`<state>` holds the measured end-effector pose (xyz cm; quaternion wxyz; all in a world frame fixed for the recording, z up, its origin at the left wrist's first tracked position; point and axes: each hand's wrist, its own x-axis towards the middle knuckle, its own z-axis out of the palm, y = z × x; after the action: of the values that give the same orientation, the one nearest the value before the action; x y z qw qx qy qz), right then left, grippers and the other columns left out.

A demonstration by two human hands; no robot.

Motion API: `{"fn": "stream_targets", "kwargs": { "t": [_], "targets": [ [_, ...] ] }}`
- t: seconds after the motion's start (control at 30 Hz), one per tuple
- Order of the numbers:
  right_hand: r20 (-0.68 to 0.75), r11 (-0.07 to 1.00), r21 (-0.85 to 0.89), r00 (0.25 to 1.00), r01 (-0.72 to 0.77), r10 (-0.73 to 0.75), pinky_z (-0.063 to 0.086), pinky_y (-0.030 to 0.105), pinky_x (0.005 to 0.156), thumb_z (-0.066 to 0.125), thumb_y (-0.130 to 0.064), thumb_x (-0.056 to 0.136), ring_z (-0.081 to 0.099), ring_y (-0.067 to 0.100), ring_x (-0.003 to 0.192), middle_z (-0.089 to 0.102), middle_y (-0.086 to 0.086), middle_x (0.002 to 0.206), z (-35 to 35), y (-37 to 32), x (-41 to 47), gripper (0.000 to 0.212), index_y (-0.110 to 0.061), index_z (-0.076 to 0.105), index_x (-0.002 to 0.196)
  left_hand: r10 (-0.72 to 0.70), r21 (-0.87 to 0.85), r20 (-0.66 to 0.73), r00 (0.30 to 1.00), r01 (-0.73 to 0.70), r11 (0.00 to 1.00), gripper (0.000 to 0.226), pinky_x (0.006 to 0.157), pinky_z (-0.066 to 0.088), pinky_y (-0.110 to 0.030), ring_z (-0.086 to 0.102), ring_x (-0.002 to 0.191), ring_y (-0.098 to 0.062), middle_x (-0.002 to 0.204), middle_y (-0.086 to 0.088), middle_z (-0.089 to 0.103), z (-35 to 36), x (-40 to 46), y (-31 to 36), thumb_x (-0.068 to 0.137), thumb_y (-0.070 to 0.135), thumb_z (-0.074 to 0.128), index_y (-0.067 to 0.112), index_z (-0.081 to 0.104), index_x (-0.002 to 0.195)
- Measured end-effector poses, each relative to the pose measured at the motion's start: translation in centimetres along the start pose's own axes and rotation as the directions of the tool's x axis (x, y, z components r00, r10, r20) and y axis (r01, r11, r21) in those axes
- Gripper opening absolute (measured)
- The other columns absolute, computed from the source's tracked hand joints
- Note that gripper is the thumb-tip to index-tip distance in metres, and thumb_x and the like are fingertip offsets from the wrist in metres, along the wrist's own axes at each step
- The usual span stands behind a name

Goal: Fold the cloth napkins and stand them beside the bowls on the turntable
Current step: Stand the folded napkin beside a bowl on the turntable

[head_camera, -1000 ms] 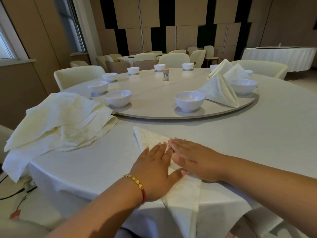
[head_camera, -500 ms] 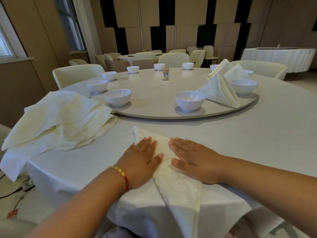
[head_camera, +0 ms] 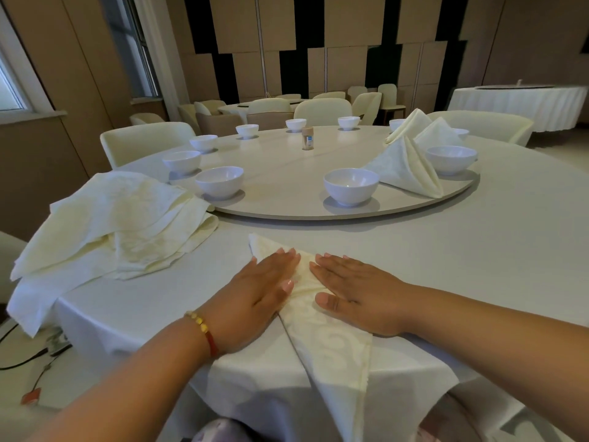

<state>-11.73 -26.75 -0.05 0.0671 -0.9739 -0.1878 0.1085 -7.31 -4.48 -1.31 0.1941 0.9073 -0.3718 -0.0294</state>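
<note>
Napkin in work: we see one folded cream napkin (head_camera: 322, 317) lying flat at the near edge of the table (head_camera: 478, 250), its far corner pointing at the turntable (head_camera: 287, 173) and its near end hanging over the table edge.
Left hand: our left hand (head_camera: 258, 291) lies flat on the napkin's left side, fingers straight and together, gripping nothing.
Right hand: our right hand (head_camera: 353, 291) lies flat on the napkin's right side, fingers straight, pressing and not gripping.
Change: a second ago the left hand overlapped the right at the fingertips; now the left has slid leftward and the two sit apart, with a strip of napkin showing between them. The right hand has barely shifted.
Standing napkins: we count three folded napkins (head_camera: 404, 167) upright on the right of the turntable, among the bowls there.
Bowls: we count nine white bowls (head_camera: 350, 186) around the turntable rim; the farthest right ones are partly hidden.
Unfolded pile: one heap of napkins (head_camera: 118, 224) on the near left of the table; we cannot count them.
Centre: one small jar (head_camera: 307, 138).
</note>
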Motion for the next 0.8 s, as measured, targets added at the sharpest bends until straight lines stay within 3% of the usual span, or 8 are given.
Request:
{"fn": "stream_targets", "kwargs": {
  "t": [0.1, 0.17, 0.23, 0.3, 0.5, 0.6, 0.8],
  "targets": [
    [0.0, 1.0, 0.009, 1.0, 0.006, -0.006, -0.012, 0.02, 0.114, -0.004, -0.073, 0.074, -0.018, 0.001, 0.143, -0.018, -0.011, 0.159, 0.1, 0.1, 0.1, 0.091, -0.028, -0.009, 0.153, 0.225, -0.023, 0.042, 0.973, -0.224, 0.974, 0.064, 0.116, -0.007, -0.016, 0.004, 0.141, 0.013, 0.153, 0.025, 0.019, 0.2, -2.3, 0.6, 0.091, 0.067, 0.017, 0.036, 0.028, 0.147],
    [0.008, 1.0, 0.0, 1.0, 0.002, -0.002, -0.012, 0.02, 0.114, 0.004, -0.065, 0.089, -0.018, 0.001, 0.144, -0.017, -0.01, 0.159, 0.1, 0.2, 0.1, 0.075, -0.027, -0.008, 0.153, 0.288, -0.022, 0.069, 0.955, -0.287, 0.958, 0.056, 0.115, -0.007, -0.015, 0.012, 0.14, 0.011, 0.15, 0.024, 0.027, 0.3, -3.0, 0.5, 0.093, 0.059, 0.033, 0.033, 0.037, 0.143],
    [0.006, 1.0, -0.006, 1.0, -0.001, 0.002, -0.012, 0.02, 0.115, 0.008, -0.058, 0.095, -0.017, 0.002, 0.144, -0.017, -0.01, 0.159, 0.1, 0.3, 0.2, 0.068, -0.027, -0.008, 0.153, 0.307, -0.07, 0.036, 0.951, -0.304, 0.95, 0.048, 0.116, -0.004, -0.016, 0.025, 0.137, 0.01, 0.145, 0.022, 0.038, 0.4, -3.1, 0.2, 0.093, 0.045, 0.051, 0.031, 0.047, 0.138],
    [0.005, 1.0, -0.021, 1.0, -0.003, 0.003, -0.012, 0.019, 0.114, 0.009, -0.057, 0.096, -0.017, 0.002, 0.144, -0.016, -0.009, 0.16, 0.2, 0.3, 0.3, 0.067, -0.026, -0.007, 0.153, 0.322, -0.109, -0.026, 0.946, -0.323, 0.94, 0.041, 0.118, 0.003, -0.018, 0.039, 0.13, 0.009, 0.137, 0.018, 0.051, 0.4, -2.8, -0.1, 0.089, 0.034, 0.057, 0.028, 0.057, 0.13],
    [0.009, 1.0, -0.016, 1.0, -0.009, 0.009, -0.012, 0.016, 0.11, 0.009, -0.056, 0.096, -0.015, 0.002, 0.145, -0.015, -0.009, 0.16, 0.0, 0.1, 0.2, 0.066, -0.026, -0.007, 0.153, 0.385, -0.09, -0.108, 0.917, -0.395, 0.914, 0.041, 0.111, 0.034, -0.027, 0.057, 0.115, 0.003, 0.12, 0.007, 0.066, 0.2, -1.9, 0.3, 0.087, 0.046, 0.06, 0.016, 0.07, 0.114],
    [0.014, 1.0, -0.016, 1.0, -0.003, 0.003, -0.012, 0.017, 0.112, 0.008, -0.057, 0.096, -0.015, 0.002, 0.145, -0.016, -0.01, 0.16, 0.0, 0.2, 0.3, 0.067, -0.026, -0.007, 0.153, 0.384, -0.105, -0.132, 0.914, -0.398, 0.911, 0.038, 0.104, 0.044, -0.03, 0.06, 0.113, 0.0, 0.118, 0.008, 0.068, 0.3, -2.0, 0.5, 0.085, 0.042, 0.065, 0.017, 0.071, 0.112],
    [0.001, 1.0, 0.008, 1.0, -0.006, 0.006, -0.013, 0.015, 0.11, 0.008, -0.055, 0.096, -0.015, 0.001, 0.144, -0.015, -0.01, 0.16, 0.2, 0.6, 0.4, 0.065, -0.026, -0.006, 0.153, 0.32, -0.107, -0.22, 0.921, -0.349, 0.931, 0.031, 0.09, 0.051, -0.022, 0.065, 0.099, 0.002, 0.107, 0.013, 0.071, 0.4, -2.3, 1.2, 0.086, 0.043, 0.061, 0.022, 0.074, 0.104]
  ]
}}
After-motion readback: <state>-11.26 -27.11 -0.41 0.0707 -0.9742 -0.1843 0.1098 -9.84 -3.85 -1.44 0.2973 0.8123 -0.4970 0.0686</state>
